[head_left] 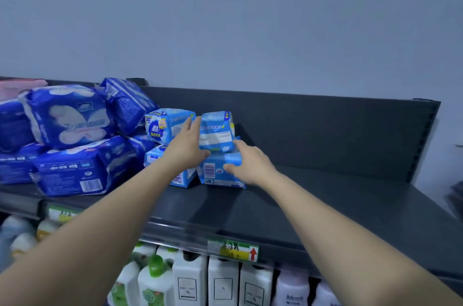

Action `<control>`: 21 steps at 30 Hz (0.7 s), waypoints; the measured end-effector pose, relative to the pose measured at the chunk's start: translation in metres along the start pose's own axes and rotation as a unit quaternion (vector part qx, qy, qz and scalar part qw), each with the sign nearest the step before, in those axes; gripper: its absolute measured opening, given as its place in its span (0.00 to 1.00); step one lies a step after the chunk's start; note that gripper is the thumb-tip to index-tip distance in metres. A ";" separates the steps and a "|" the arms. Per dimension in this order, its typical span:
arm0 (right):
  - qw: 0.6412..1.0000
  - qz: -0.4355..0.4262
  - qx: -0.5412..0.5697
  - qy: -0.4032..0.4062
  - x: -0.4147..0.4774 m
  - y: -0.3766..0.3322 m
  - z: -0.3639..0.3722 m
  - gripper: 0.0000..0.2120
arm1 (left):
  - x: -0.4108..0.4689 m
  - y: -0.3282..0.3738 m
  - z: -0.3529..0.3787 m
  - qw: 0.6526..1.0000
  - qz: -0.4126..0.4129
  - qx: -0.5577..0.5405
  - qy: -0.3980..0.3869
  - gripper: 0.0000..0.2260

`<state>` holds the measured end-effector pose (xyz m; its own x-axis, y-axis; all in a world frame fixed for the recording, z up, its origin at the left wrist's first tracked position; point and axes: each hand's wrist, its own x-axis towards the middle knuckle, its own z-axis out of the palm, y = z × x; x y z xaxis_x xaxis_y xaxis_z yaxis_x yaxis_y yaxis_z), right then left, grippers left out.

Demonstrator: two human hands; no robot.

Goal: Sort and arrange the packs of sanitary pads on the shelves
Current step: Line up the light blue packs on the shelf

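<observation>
Four light blue packs of pads stand two-high in the middle of the dark top shelf (313,205). My left hand (186,145) reaches between the two upper ones. Its straight fingers lie along the left side of the upper right pack (218,130), with the thumb at that pack's lower front edge, and it hides part of the upper left pack (162,126). My right hand (248,160) grips the top right corner of the lower right pack (215,174), thumb on its front, fingers over the top. The lower left pack (154,157) is mostly hidden by my left arm.
Larger dark blue packs (72,115) lie piled at the shelf's left, touching the light blue ones, with a pink pack (20,86) behind. The shelf's back panel (325,130) rises behind. White and green-capped bottles (190,278) fill the lower shelf under a yellow price tag (238,250).
</observation>
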<state>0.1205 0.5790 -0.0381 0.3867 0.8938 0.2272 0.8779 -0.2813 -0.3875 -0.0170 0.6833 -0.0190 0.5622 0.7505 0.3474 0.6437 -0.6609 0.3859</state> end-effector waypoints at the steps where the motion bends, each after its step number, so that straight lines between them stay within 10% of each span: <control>1: 1.000 0.002 0.027 0.005 0.005 0.001 0.004 0.34 | 0.006 -0.001 0.003 1.000 0.000 -0.013 -0.001 0.41; 9: 0.970 -0.035 0.221 0.093 0.025 0.003 0.017 0.33 | 0.038 -0.013 0.024 0.999 -0.002 -0.039 0.029 0.55; 15: 0.938 -0.060 0.285 0.187 0.040 -0.011 0.013 0.31 | 0.056 -0.023 0.014 0.966 -0.013 -0.237 0.105 0.34; 18: 0.915 -0.025 0.298 0.270 0.048 -0.011 0.012 0.35 | 0.057 -0.021 -0.001 0.869 -0.054 -0.491 0.013 0.18; 21: 0.885 0.019 0.433 0.172 0.048 -0.011 0.004 0.52 | 0.054 -0.023 -0.022 0.837 -0.077 -0.527 -0.122 0.12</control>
<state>0.1280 0.6267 -0.0264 0.6052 0.6885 0.3997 0.3745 0.1968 -0.9061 -0.0129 0.7390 0.0098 0.6868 0.7215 0.0879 -0.0249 -0.0975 0.9949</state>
